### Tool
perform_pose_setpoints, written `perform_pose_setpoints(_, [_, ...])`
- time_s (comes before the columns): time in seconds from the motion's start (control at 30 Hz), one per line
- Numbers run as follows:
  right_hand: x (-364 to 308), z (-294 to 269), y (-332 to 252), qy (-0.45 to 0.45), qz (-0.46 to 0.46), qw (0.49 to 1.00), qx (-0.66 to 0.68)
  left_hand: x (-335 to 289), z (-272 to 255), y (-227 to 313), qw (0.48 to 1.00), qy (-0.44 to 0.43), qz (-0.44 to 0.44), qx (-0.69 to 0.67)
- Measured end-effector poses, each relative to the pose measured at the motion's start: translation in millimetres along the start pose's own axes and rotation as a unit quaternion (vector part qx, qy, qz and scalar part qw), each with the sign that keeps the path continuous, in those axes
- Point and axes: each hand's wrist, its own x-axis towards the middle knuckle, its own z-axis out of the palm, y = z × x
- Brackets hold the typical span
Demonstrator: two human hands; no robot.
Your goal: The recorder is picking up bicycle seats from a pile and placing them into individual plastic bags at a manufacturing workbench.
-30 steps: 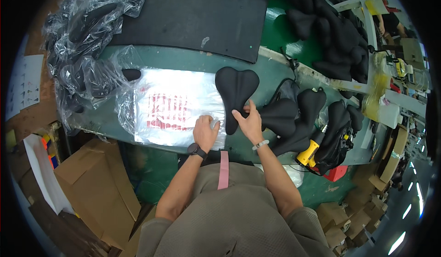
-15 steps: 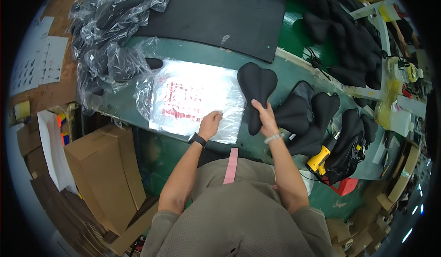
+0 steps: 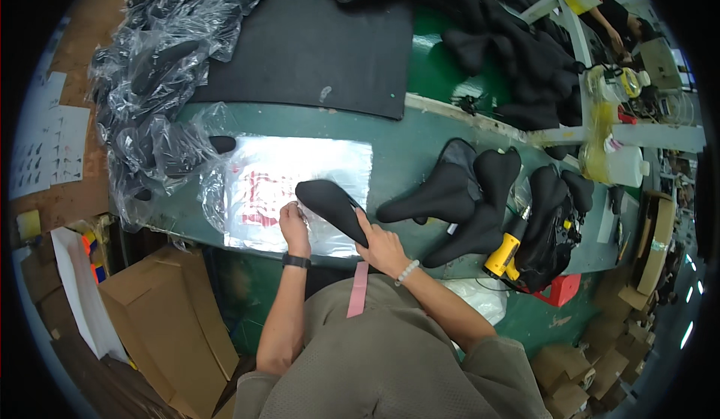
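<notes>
My right hand grips a black bicycle saddle by its narrow end. The saddle is turned partly on its side, above a stack of clear plastic bags with red print. Just left of the saddle, my left hand is closed over the bags, its fingers curled together. Whether it pinches a bag or something small, I cannot make out. More black saddles lie on the green table to the right of my right hand.
Saddles wrapped in clear plastic pile up at the left. A black mat lies at the back, with loose saddles behind a rail. At the right are a yellow heat gun and a red box. Cardboard boxes stand lower left.
My right hand has brought the saddle left over the bags and tilted it from upright to a slant. My left hand has shifted left across the bags. The whole view has also moved.
</notes>
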Motion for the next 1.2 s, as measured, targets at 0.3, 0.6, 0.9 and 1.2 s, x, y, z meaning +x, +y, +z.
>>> perform_pose_setpoints(0.3, [12.0,-42.9,-8.3,0.013,-0.023,0.947,0.319,-138.1,21.7,104.2,0.676,-0.407,0.466,0.401])
perform_pose_setpoints(0.6, [41.7,-51.5,-38.9,0.130,0.079,0.698,0.700,-128.6,15.8,77.5,0.970,-0.238,0.040,0.036])
perform_pose_setpoints(0.9, [118.6,-132.4,9.7,0.216,-0.078,0.926,0.300,118.5,7.4,204.2,0.925,-0.119,0.064,-0.355])
perform_pose_setpoints(1.2, [196.7,-213.4,250.4,0.416,0.052,0.894,-0.158,1.7,69.5,17.2,0.865,-0.224,0.216,0.393])
